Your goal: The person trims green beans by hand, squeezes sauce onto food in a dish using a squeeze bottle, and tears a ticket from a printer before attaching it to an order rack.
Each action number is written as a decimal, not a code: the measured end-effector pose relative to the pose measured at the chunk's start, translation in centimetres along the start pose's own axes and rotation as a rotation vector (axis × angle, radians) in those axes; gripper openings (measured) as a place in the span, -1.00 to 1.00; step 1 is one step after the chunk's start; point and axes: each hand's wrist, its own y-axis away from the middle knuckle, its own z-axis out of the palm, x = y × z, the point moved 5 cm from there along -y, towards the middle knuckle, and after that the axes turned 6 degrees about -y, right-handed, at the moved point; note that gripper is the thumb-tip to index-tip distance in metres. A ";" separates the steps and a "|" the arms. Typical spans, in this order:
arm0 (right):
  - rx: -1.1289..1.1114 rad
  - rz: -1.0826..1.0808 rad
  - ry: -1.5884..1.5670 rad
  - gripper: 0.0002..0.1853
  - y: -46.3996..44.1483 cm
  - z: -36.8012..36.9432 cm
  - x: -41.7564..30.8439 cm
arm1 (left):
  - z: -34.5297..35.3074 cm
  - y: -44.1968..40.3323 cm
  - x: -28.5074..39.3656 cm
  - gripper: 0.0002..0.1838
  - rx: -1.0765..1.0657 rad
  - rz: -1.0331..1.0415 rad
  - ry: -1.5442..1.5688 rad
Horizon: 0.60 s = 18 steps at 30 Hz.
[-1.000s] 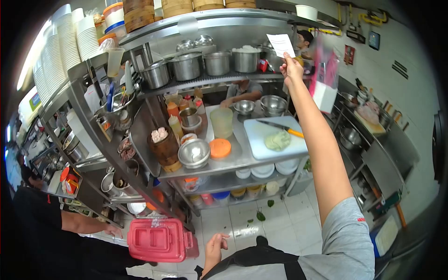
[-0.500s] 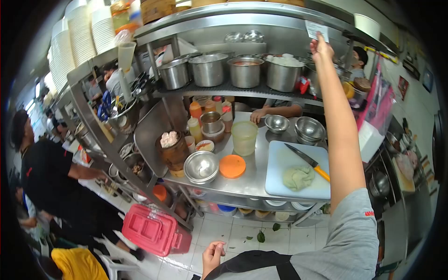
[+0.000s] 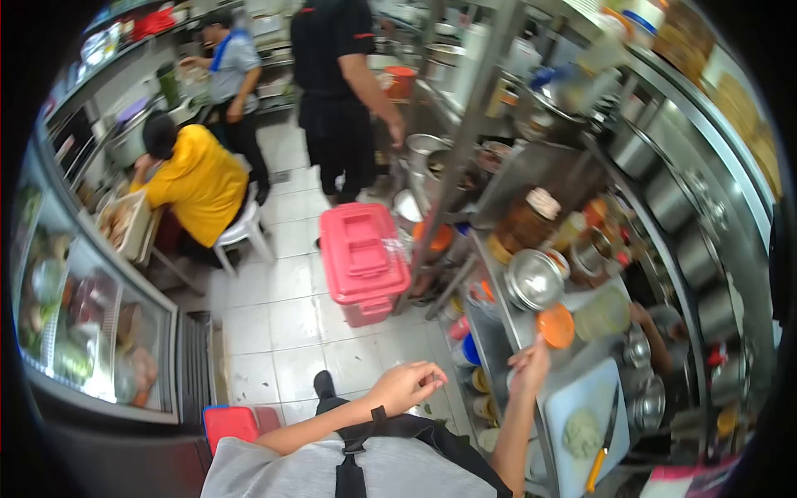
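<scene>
My left hand is held in front of my apron, fingers loosely bent and a little apart, with nothing seen in them. Beside the steel counter's edge is my right hand, slightly blurred, its fingers partly spread and no object visible in it. Just beyond it lies an orange lid, with a steel bowl further back and a cloudy plastic tub alongside. A white cutting board carries a pale green lump and a knife with a yellow handle.
A red lidded bin stands on the tiled floor ahead. One person in yellow sits at the left; another in black stands beyond the bin. A glass-door fridge is at left, metal shelving at right.
My view has swung left. My right arm has come down from the upper rail, and the paper slip it held is out of sight. My left hand has moved up into fuller view.
</scene>
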 end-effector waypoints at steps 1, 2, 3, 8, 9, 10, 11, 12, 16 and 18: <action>-0.073 0.099 0.059 -0.64 1.2 1.8 3.0 | -1.7 0.4 -0.8 -0.84 0.084 -0.006 -0.045; -0.138 0.193 0.117 -0.65 2.6 4.8 5.2 | -3.3 0.9 -1.6 -0.86 0.132 -0.028 -0.060; -0.264 0.260 0.170 -0.68 4.0 7.8 6.6 | -4.9 1.9 -2.4 -0.87 0.174 -0.048 -0.072; -0.690 0.161 0.426 -0.74 5.2 19.8 11.5 | -12.2 6.2 -7.3 -0.95 0.257 -0.191 -0.022; -0.652 0.166 0.509 -0.65 4.4 21.4 13.1 | -14.1 7.1 -8.1 -0.95 0.284 -0.199 -0.017; -0.615 0.207 0.404 -0.59 4.1 23.7 14.6 | -16.2 7.9 -8.9 -0.95 0.311 -0.203 -0.012; -0.581 0.239 0.396 -0.60 3.6 25.8 16.2 | -18.5 8.8 -9.9 -0.93 0.360 -0.213 -0.042; -0.547 0.271 0.394 -0.60 3.5 27.8 18.1 | -20.8 9.9 -11.3 -0.93 0.440 -0.225 0.000; -0.605 0.220 0.358 -0.70 5.6 36.1 25.7 | -28.3 13.3 -17.3 -0.83 0.707 -0.331 0.114; -0.656 0.216 0.384 -0.74 5.6 39.0 29.2 | -32.1 14.9 -19.7 -0.67 0.804 -0.432 0.114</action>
